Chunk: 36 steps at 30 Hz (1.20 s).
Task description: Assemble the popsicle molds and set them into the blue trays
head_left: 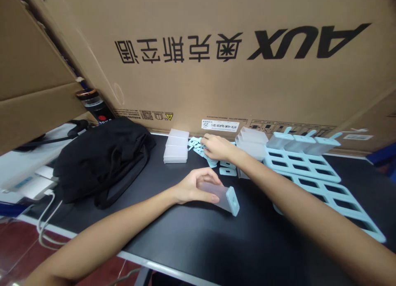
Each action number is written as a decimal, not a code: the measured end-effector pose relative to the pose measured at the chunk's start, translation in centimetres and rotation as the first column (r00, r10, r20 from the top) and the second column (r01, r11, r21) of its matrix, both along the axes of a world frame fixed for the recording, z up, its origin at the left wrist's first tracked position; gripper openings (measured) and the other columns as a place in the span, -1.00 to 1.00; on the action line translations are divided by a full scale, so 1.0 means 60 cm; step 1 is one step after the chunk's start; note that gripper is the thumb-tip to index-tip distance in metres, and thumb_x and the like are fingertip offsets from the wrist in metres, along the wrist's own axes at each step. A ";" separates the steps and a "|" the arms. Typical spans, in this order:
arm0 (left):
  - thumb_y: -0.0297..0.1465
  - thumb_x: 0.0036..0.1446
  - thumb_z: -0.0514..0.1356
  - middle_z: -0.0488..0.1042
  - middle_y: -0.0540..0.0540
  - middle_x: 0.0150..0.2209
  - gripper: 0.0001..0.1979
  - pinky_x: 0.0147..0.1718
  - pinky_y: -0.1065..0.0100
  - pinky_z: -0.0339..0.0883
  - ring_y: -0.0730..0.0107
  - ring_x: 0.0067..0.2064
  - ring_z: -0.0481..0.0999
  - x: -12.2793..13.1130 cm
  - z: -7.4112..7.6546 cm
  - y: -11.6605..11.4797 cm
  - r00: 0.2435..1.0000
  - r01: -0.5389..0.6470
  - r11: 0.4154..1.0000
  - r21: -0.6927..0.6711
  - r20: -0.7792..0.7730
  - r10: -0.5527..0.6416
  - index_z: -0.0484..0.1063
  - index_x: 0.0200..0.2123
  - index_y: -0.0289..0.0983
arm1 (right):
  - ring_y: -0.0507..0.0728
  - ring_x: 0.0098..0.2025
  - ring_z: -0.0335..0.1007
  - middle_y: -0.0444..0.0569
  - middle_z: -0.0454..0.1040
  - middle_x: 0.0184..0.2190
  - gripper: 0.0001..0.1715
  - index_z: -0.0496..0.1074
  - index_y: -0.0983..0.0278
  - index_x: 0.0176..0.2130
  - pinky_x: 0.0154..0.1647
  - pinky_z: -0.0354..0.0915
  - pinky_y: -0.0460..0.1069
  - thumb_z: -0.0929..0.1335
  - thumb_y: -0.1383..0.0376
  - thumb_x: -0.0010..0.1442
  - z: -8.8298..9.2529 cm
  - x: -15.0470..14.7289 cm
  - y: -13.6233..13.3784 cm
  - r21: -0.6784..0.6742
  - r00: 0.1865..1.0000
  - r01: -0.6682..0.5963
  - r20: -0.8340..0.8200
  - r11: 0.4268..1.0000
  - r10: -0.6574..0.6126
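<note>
While our left hand (pixel 196 187) pinches a clear mold (pixel 213 192) between thumb and fingers, tilted above the table (pixel 192 240), its blue cap (pixel 233 202) could work loose if we squeeze too hard. Our right hand (pixel 216 147), fingers curled, is at the pile of blue pieces (pixel 194 143); whether it grips one, we cannot tell. Our right forearm (pixel 278 191), close to the stacked molds (pixel 251 138), might knock them over.

Head-worn view, facing forward and down, near the black table (pixel 154 236)
</note>
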<state>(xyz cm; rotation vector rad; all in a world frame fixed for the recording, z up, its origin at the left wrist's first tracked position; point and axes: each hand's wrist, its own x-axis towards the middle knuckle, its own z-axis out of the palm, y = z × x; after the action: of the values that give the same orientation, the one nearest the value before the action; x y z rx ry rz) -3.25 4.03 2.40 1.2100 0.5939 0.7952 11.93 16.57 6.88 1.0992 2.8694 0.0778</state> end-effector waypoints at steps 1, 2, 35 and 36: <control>-0.41 -0.24 0.53 0.54 -0.16 -0.20 -0.51 -0.16 0.35 0.39 0.36 -0.18 0.55 0.001 0.001 -0.001 1.000 0.015 1.000 -0.013 0.018 -0.014 0.42 -0.22 -0.34 | 0.25 -0.15 0.42 0.26 0.39 -0.03 -0.61 0.39 0.43 0.02 -0.31 0.23 0.03 0.20 0.31 0.27 0.001 0.001 0.004 -0.009 1.000 0.012 0.002 1.000 -0.012; -0.41 -0.24 0.53 0.53 -0.14 -0.22 -0.49 -0.19 0.37 0.40 0.37 -0.20 0.55 0.002 0.001 -0.002 0.999 0.029 0.999 -0.034 0.037 -0.028 0.40 -0.21 -0.33 | 0.25 -0.15 0.42 0.26 0.39 -0.03 -0.61 0.40 0.43 0.01 -0.31 0.23 0.03 0.23 0.30 0.24 0.002 0.002 0.008 -0.021 1.000 0.019 0.008 1.000 -0.019; -0.33 0.08 0.32 0.46 -0.01 -0.30 -0.60 -0.18 0.30 0.39 0.39 -0.27 0.51 0.110 0.002 0.037 0.977 0.112 0.964 0.240 -0.205 -0.063 0.08 -0.27 -0.21 | 0.10 -0.29 0.48 -0.06 0.50 -0.27 -0.81 0.34 0.20 -0.17 -0.25 0.40 -0.01 0.40 0.23 0.23 0.085 0.230 -0.196 -0.418 0.616 -0.043 -0.726 0.908 -0.305; -0.33 0.07 0.32 0.45 0.00 -0.31 -0.60 -0.20 0.32 0.38 0.40 -0.28 0.50 0.112 0.002 0.038 0.975 0.110 0.966 0.236 -0.212 -0.059 0.08 -0.28 -0.21 | 0.09 -0.29 0.47 -0.06 0.49 -0.28 -0.83 0.35 0.20 -0.18 -0.25 0.39 -0.02 0.39 0.23 0.24 0.080 0.229 -0.198 -0.400 0.634 -0.024 -0.715 0.916 -0.295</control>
<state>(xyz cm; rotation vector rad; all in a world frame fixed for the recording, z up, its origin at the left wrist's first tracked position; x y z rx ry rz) 3.49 6.30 2.51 1.5490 0.6171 0.6906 25.69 4.67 11.67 1.5293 3.1896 -1.2015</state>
